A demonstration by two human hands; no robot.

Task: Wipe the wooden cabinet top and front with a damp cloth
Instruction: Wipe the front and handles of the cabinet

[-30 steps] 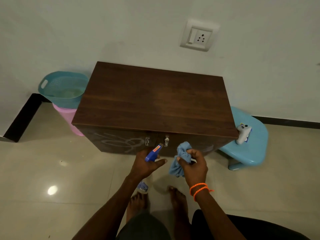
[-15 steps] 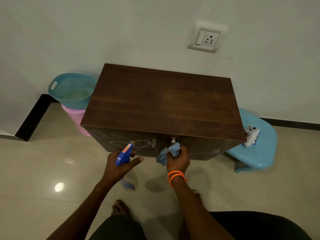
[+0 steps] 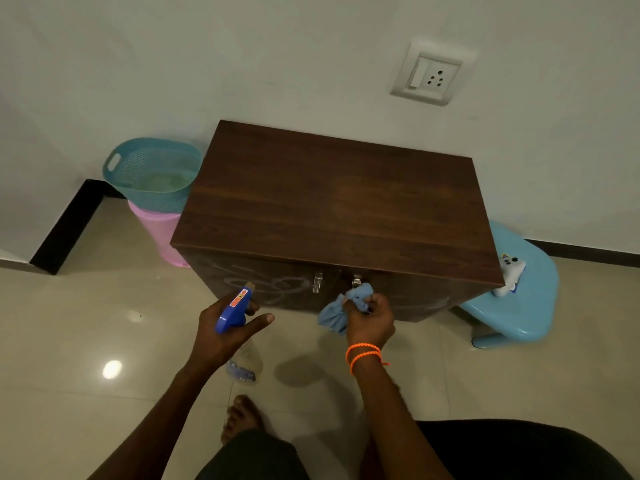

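Note:
A dark wooden cabinet [image 3: 332,216] stands against the wall, with white scribbles on its front and two metal handles [image 3: 318,282] at the middle. My left hand [image 3: 225,330] grips a spray bottle with a blue head [image 3: 232,311], its nozzle pointing at the left door. My right hand [image 3: 370,320] holds a bunched light-blue cloth [image 3: 341,308] just under the right handle, close to the front panel. An orange band circles my right wrist.
A teal basket [image 3: 152,174] sits on a pink bin [image 3: 159,237] left of the cabinet. A light-blue stool [image 3: 519,306] with a small white toy [image 3: 509,275] stands on the right. A wall socket [image 3: 429,74] is above. Glossy tiled floor; my bare foot [image 3: 242,417] below.
The view has shifted so the cabinet sits further right. My left hand with the bottle moved left toward the left door; my right hand brought the cloth up to the cabinet front.

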